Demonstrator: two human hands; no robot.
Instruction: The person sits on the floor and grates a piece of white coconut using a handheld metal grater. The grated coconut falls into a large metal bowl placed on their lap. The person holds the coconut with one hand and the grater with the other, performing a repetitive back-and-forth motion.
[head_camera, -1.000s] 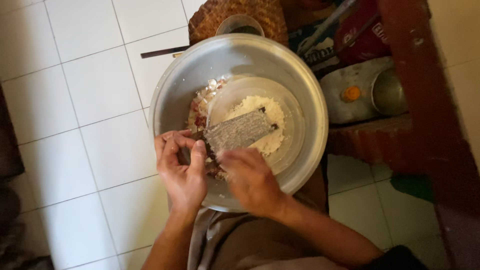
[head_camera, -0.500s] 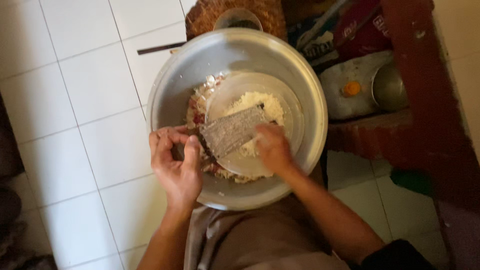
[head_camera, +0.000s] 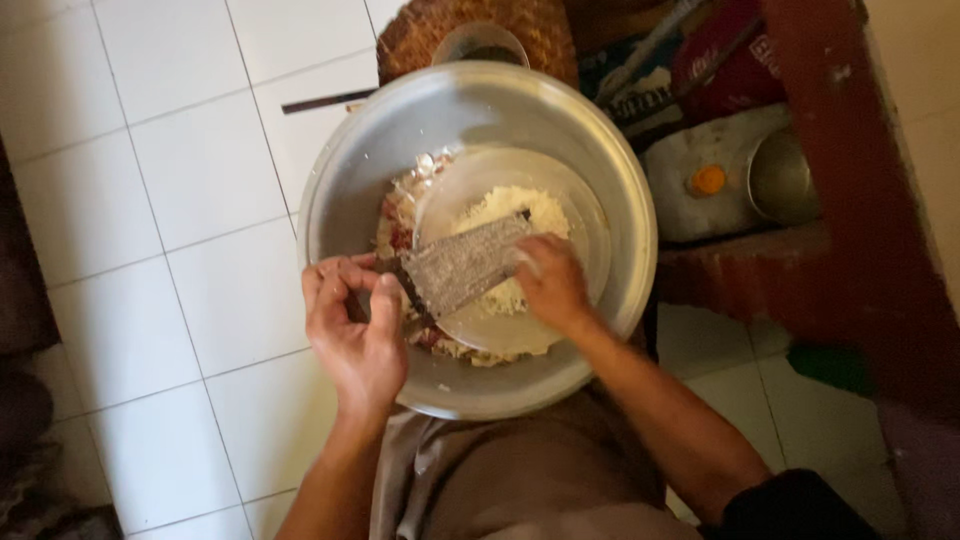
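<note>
White tiled floor (head_camera: 150, 200) at nine o'clock; woven basket (head_camera: 520, 30) at twelve; small metal pot (head_camera: 782, 180) at two.

Home kitchen floor: white tiles (head_camera: 180, 200), metal basin (head_camera: 600, 160), grater (head_camera: 460, 268).

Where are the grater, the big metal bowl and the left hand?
grater (head_camera: 462, 268), head view, middle of its rough metal face.
big metal bowl (head_camera: 470, 100), head view, bare inner wall near the far rim.
left hand (head_camera: 355, 335), head view, back of the hand.
</note>
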